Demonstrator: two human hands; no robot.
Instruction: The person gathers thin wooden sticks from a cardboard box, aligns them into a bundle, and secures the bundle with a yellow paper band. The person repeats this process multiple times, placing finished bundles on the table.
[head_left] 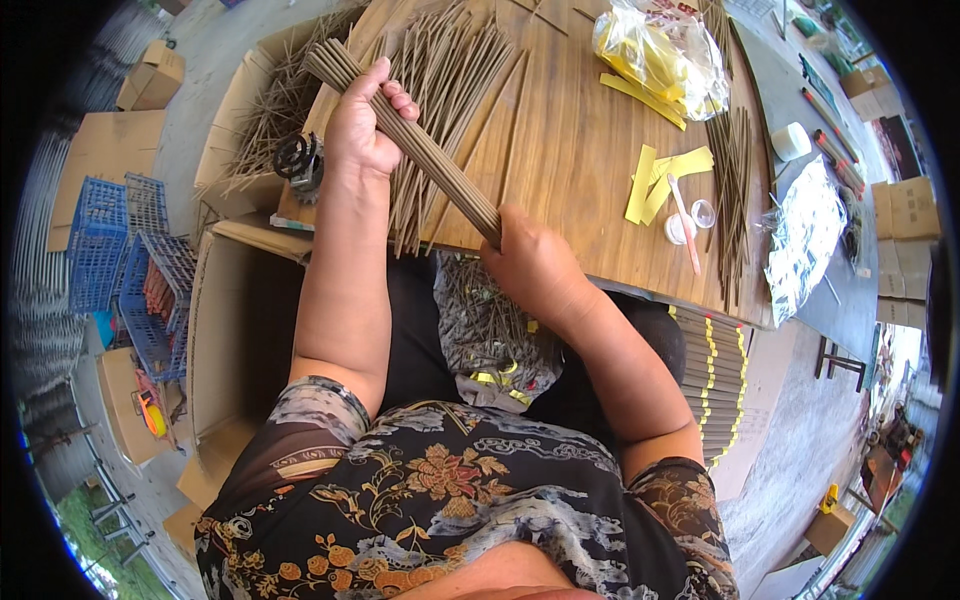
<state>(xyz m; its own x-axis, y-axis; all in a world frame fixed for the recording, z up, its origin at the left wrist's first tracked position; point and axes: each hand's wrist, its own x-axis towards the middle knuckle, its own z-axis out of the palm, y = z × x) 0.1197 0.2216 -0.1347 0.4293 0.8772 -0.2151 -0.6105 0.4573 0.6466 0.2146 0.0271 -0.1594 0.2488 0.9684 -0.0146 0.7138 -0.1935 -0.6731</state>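
- 1 bundle of thin brown sticks (437, 160) is held aslant above the near part of the table, its far end up to the left, its near end by the table's front edge.
- It is probably light, stiff lengthwise and dry, with little slip against skin; single sticks look brittle and could snap if bent or slide out endwise if the grip loosens. The best hold is likely a full wrap near each end, with even pressure.
- 2 hands are on it: the left hand (365, 125) is clamped around the upper part, fingers curled over; the right hand (535, 260) is closed around the lower end.
- The sticks within it are too tightly packed to count.
- Beside it, many loose sticks (455, 75) lie on the wooden table (575, 130), too many to count.
- Farther right are about 3 overlapping yellow strips (640, 190), 1 small round pot (678, 231), 1 clear round piece (704, 213), 1 flat stirring stick (685, 222) and 1 plastic bag (650, 45) with yellow material inside.
- Beyond these, 1 crumpled foil sheet (808, 225) and 1 white cylinder (791, 142).
- On the floor at left, at least 2 blue crates (98, 245).
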